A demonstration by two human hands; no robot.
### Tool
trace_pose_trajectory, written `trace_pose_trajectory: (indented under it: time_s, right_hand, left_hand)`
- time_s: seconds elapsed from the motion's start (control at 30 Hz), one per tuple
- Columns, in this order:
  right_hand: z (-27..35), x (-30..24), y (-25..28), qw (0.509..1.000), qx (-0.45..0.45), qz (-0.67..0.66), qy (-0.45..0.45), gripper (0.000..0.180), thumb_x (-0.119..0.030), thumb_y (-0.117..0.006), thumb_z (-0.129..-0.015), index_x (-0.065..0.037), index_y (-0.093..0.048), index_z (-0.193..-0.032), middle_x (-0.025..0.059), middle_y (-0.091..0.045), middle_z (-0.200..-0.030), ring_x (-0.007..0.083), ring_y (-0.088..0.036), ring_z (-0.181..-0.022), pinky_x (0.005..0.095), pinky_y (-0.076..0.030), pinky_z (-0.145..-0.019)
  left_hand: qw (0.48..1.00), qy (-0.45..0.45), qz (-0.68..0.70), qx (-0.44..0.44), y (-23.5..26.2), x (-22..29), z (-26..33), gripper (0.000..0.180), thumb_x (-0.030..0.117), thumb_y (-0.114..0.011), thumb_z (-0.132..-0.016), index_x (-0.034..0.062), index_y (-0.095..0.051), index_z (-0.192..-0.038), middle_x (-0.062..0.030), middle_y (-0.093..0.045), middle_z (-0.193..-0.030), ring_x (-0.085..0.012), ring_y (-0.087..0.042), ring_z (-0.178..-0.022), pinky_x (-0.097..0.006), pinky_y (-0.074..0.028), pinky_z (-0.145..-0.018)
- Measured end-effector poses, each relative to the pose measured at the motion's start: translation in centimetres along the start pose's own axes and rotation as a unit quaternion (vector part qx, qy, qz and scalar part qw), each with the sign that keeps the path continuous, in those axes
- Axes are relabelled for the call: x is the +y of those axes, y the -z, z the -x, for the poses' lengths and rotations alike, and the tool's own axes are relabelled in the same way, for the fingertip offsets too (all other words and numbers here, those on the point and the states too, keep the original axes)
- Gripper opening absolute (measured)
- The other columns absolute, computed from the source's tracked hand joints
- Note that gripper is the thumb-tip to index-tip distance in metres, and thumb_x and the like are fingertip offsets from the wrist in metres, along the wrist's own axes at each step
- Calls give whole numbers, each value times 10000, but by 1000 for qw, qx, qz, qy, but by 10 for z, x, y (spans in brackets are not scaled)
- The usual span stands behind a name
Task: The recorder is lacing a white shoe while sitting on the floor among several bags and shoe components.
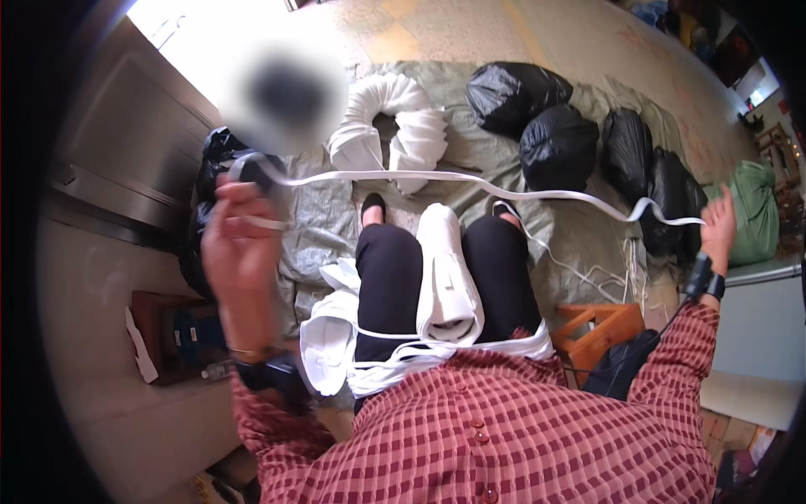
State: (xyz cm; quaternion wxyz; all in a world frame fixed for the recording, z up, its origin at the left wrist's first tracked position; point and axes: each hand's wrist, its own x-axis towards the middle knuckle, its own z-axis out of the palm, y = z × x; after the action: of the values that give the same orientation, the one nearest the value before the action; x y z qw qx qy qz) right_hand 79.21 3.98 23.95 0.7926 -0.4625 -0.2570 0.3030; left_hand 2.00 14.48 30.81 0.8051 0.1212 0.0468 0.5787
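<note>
A long flat white strap (495, 189) hangs in a loose wave between my hands, above my lap. My left hand (242, 239), slightly blurred, is closed on its left part, where a piece loops over the fingers. At the far right, my right hand (719, 223) pinches the other end. Between my thighs lies a white rolled bundle of nested pieces (445, 277); I cannot make out their kind. More white straps (395, 370) lie across my lap, beside a white cupped piece (326, 349) at my left hip.
A curved stack of white nested pieces (399, 88) rests on a grey ground sheet (319, 244). Several black plastic bags (558, 147) and a green sack (754, 210) surround it. Loose white cords (630, 269) lie near a small wooden stool (596, 328). A metal cabinet (126, 160) stands left.
</note>
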Motion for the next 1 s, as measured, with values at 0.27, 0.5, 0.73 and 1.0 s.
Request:
trace_pose_trajectory:
  time_s: [0.27,0.5,0.73,1.0]
  right_hand:
    - [280,118,-208,762,-458,452,79,97,-100,-693,-941,-18,-705,-992,123,-628,-882,286,-641,-828,376,-517,-745]
    - [292,143,-237,802,-413,411,131,131,-74,-710,-924,-35,-724,-1049,123,-602,-826,305,-628,-739,382,-511,-666]
    - [284,150,-247,830,-404,381,56,110,-79,-692,-950,-1,-728,-1019,124,-639,-836,305,-633,-734,362,-510,-680]
    - [287,149,-251,812,-416,400,85,102,-52,-699,-921,-12,-729,-1010,129,-645,-843,316,-655,-763,373,-518,-697]
  left_hand:
    - [611,-48,-787,65,92,-160,64,207,63,-615,-975,-8,-664,-1164,-136,-698,-1056,-300,-692,-957,-365,-553,-826]
    - [246,-137,-952,-123,70,-145,82,295,14,-708,-876,5,-682,-1169,-148,-667,-1082,-353,-668,-957,-413,-555,-835]
    - [703,-125,-700,2,11,-146,47,189,0,-699,-935,-20,-713,-1123,-121,-709,-1097,-210,-687,-986,-313,-542,-868]
    - [522,-45,-847,86,80,-139,87,232,93,-731,-913,25,-698,-1133,-150,-637,-1156,-297,-619,-1086,-404,-497,-934]
